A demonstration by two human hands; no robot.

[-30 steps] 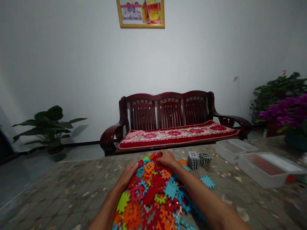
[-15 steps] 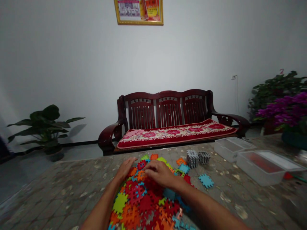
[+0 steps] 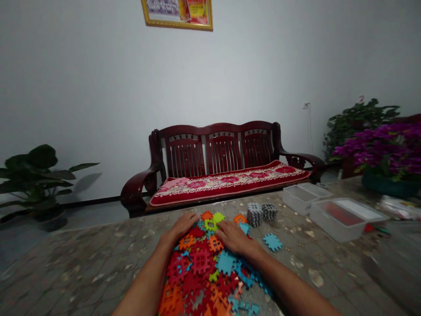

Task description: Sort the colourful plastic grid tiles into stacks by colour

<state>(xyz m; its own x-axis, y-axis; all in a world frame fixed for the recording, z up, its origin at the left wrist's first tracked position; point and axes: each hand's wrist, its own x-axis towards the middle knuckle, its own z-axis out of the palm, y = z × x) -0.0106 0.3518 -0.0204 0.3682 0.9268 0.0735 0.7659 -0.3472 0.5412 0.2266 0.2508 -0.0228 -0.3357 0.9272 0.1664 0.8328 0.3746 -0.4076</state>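
A pile of flat, notched plastic building pieces in red, orange, blue and lime green covers the table in front of me. My left hand lies along the pile's far left edge, fingers stretched out and touching pieces there. Over the right side rests my right hand, its fingers loosely extended on the pieces, beside an orange piece and a lime-green frame piece. Neither hand grips anything I can see. A blue piece lies apart, right of my right hand.
Beyond my right hand stand grey stacked pieces and a darker stack. Clear plastic boxes sit on the stone-patterned table at right, near a purple flower pot. A wooden bench stands behind the table.
My right hand has moved from above the middle of the pile to its right side and lies flatter. My left hand stays along the left edge. The view has turned slightly right.
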